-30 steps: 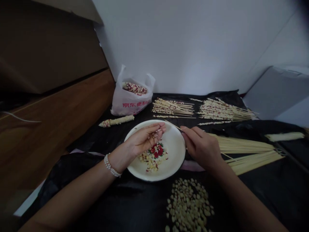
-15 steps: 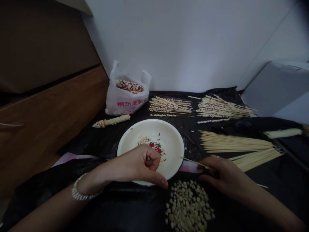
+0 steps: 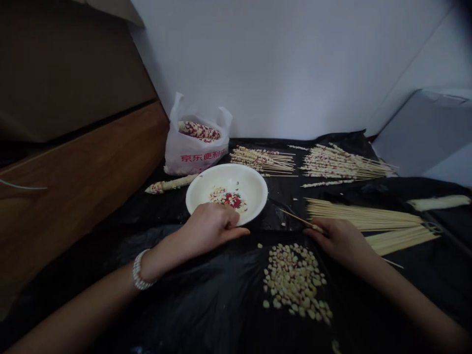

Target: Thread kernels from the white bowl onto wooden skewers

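A white bowl (image 3: pixel 254 209) stands in the middle with loose corn kernels (image 3: pixel 218 192) and a red-and-green printed pattern inside. My left hand (image 3: pixel 216 223) grips its near rim, fingers curled over the edge and thumb stretched along the outside. To the right, my right hand (image 3: pixel 337 236) pinches a thin bamboo skewer (image 3: pixel 293 215) whose tip points left and slightly up. A few kernels seem threaded on it near the fingertips; the rest is hidden by the hand. Between and below the hands lies a pile of loose kernels (image 3: pixel 295 278) on black plastic sheeting (image 3: pixel 206 295).
Bare skewers (image 3: pixel 361 216) lie bundled at right. Two heaps of kernel-threaded skewers (image 3: pixel 261 160) (image 3: pixel 332 164) rest at the back. A white plastic bag (image 3: pixel 195 155) holds speckled corn cobs (image 3: pixel 199 130); a partly stripped cob (image 3: pixel 173 184) lies before it. A white wall (image 3: pixel 280 69) stands behind.
The bowl has shifted away from me with my left hand at its rim, baring more sheeting. The kernel pile shows more fully. My right hand still holds the skewer, slightly higher in view.
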`<state>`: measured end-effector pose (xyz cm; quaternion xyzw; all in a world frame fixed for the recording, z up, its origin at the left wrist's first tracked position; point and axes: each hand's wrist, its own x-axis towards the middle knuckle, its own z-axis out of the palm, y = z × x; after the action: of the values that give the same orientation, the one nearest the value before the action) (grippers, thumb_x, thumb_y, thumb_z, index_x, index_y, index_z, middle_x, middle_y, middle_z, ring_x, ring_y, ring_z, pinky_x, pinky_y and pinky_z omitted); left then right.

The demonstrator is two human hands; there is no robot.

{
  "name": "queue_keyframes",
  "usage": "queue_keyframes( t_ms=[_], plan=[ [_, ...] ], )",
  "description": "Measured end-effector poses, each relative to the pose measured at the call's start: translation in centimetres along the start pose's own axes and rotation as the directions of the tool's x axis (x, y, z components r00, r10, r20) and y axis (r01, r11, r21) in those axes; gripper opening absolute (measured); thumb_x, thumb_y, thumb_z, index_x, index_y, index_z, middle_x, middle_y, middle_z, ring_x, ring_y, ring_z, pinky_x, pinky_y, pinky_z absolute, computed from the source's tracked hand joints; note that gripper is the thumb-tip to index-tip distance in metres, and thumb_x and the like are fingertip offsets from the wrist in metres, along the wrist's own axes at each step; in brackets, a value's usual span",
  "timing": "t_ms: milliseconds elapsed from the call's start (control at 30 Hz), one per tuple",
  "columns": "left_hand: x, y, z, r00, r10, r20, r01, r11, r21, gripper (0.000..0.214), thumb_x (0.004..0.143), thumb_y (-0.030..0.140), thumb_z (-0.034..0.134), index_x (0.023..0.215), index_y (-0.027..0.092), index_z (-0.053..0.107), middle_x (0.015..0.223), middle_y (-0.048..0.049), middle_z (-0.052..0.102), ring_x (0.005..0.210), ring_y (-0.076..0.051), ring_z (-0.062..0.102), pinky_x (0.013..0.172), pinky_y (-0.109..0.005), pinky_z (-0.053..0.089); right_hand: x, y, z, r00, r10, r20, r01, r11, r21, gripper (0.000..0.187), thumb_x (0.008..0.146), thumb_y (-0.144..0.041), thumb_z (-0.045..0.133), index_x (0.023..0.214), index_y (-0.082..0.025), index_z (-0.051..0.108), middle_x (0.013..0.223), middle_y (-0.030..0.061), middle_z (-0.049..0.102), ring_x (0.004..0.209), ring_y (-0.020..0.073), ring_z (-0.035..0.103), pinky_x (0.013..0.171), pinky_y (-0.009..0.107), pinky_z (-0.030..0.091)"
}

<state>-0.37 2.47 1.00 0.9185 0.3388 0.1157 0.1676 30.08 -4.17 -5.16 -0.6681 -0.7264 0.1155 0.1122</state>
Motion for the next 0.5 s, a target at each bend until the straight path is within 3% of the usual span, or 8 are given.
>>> queue_keyframes(
  t_ms=[100,167,233,300,400,467,500],
  plan=[
    [-0.3,-1.8,-1.3,0.972,-0.234,-0.001,0.219,0.908,-0.357,0.046,0.086,0.044,0.051,0.049,0.017,0.054,0.045,0.0033,0.044,0.046,-0.009,0.036,0.047,-0.024,0.028,0.1,0.5,0.3,0.999,-0.003,-0.033,0.003,1.000,-0.010,0.025,0.086,-0.040,0.048,0.071,-0.024,0.059,0.063,0.0011,0.064,0.061,0.0186,0.059,0.057,0.027,0.032],
    [-1.6,-3.0,-2.6,0.932,-0.363,-0.015,0.321,0.842,-0.434,0.041,0.083,0.046,0.055,0.056,0.017,0.066,0.049,0.0009,0.055,0.050,-0.011,0.044,0.051,-0.024,0.034,0.0,0.8,0.6,0.999,-0.004,-0.041,0.005,1.000,0.010,0.030,0.087,-0.045,0.047,0.069,-0.025,0.059,0.059,0.0007,0.062,0.058,0.0184,0.057,0.055,0.028,0.032],
    [-3.6,-4.1,-4.1,0.872,-0.485,-0.069,0.397,0.781,-0.482,0.031,0.079,0.045,0.060,0.070,0.018,0.074,0.068,-0.0032,0.070,0.063,-0.015,0.056,0.059,-0.025,0.041,-0.2,1.0,0.8,0.998,0.008,-0.057,-0.006,1.000,0.030,0.031,0.086,-0.048,0.046,0.070,-0.025,0.060,0.060,0.0005,0.062,0.058,0.0189,0.057,0.055,0.028,0.032],
    [-6.0,-5.1,-5.4,0.790,-0.609,-0.071,0.506,0.712,-0.487,0.028,0.075,0.044,0.065,0.082,0.020,0.077,0.077,-0.0043,0.073,0.067,-0.017,0.059,0.058,-0.025,0.043,-0.3,1.1,1.0,0.999,0.013,-0.053,-0.011,0.999,0.034,0.030,0.086,-0.049,0.046,0.074,-0.027,0.062,0.062,0.0004,0.064,0.060,0.0200,0.059,0.056,0.028,0.032],
    [-9.7,-6.3,-6.2,0.705,-0.709,0.036,0.662,0.638,-0.394,0.039,0.067,0.047,0.071,0.094,0.020,0.076,0.059,-0.0005,0.067,0.051,-0.014,0.052,0.045,-0.023,0.036,-0.2,1.4,1.2,0.999,0.011,-0.049,-0.010,1.000,0.019,0.031,0.085,-0.050,0.046,0.073,-0.027,0.062,0.061,0.0002,0.063,0.060,0.0211,0.060,0.056,0.029,0.032],
    [-11.7,-7.1,-6.0,0.693,-0.710,0.122,0.707,0.638,-0.305,0.044,0.064,0.049,0.073,0.098,0.021,0.075,0.053,0.0019,0.062,0.048,-0.013,0.049,0.043,-0.022,0.033,-0.2,1.5,1.3,0.999,0.015,-0.037,-0.015,1.000,0.011,0.031,0.085,-0.050,0.046,0.073,-0.027,0.062,0.060,0.0003,0.063,0.060,0.0214,0.060,0.056,0.029,0.032],
    [-12.5,-7.6,-5.9,0.705,-0.702,0.096,0.701,0.671,-0.242,0.043,0.061,0.049,0.075,0.096,0.022,0.076,0.051,0.0029,0.060,0.047,-0.013,0.049,0.043,-0.022,0.032,-0.2,1.5,1.3,0.999,0.017,-0.033,-0.017,1.000,0.007,0.030,0.085,-0.050,0.046,0.074,-0.027,0.062,0.060,0.0005,0.063,0.060,0.0217,0.060,0.056,0.029,0.032]
  ],
)
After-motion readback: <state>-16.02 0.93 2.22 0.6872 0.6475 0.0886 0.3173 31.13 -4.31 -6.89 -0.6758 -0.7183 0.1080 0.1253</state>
